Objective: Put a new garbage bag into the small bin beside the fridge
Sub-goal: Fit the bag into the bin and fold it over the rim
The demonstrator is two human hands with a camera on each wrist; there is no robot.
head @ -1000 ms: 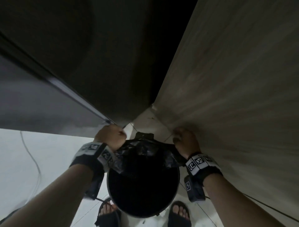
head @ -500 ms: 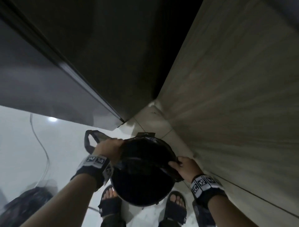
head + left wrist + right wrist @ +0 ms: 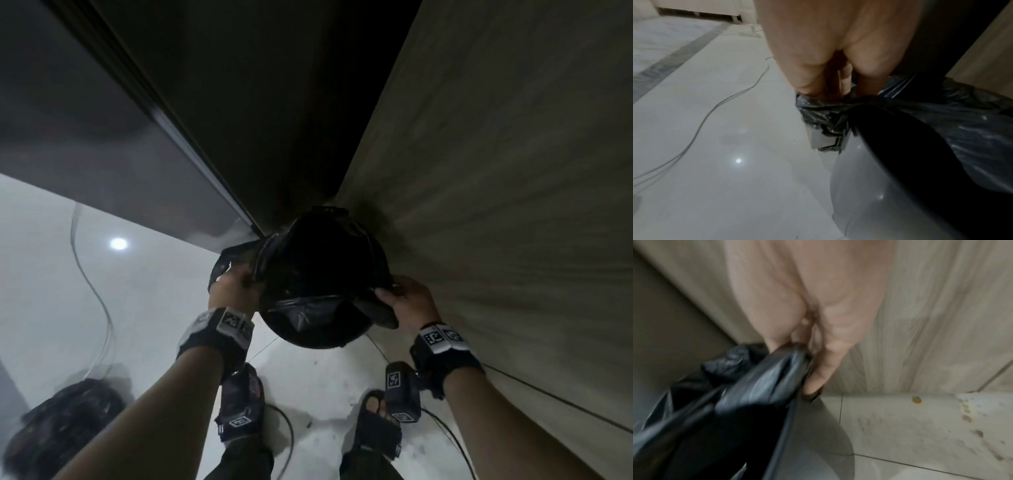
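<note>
The small round bin [image 3: 308,337] stands on the floor at the mouth of the gap between fridge and wall. A black garbage bag [image 3: 308,308] lines it and is crumpled over the rim. My left hand [image 3: 245,279] pinches the bag's edge at the left rim, with a loose bag loop [image 3: 226,255] sticking out beyond it. In the left wrist view the fingers [image 3: 844,81] dig into the bunched plastic [image 3: 824,113] above the pale bin wall [image 3: 863,194]. My right hand [image 3: 388,296] grips the bag at the right rim; its thumb [image 3: 822,374] presses plastic [image 3: 760,378] there.
The dark fridge [image 3: 120,144] rises on the left and a wood-grain wall [image 3: 513,188] on the right, with a narrow dark gap between them. A pale cable [image 3: 90,291] trails over the white floor. A filled dark bag [image 3: 58,425] lies at lower left. My sandalled feet [image 3: 373,425] stand just behind the bin.
Both hands slid from the bin's far rim to its left and right sides, still holding the bag. The bin now appears farther from my feet, nearer the gap.
</note>
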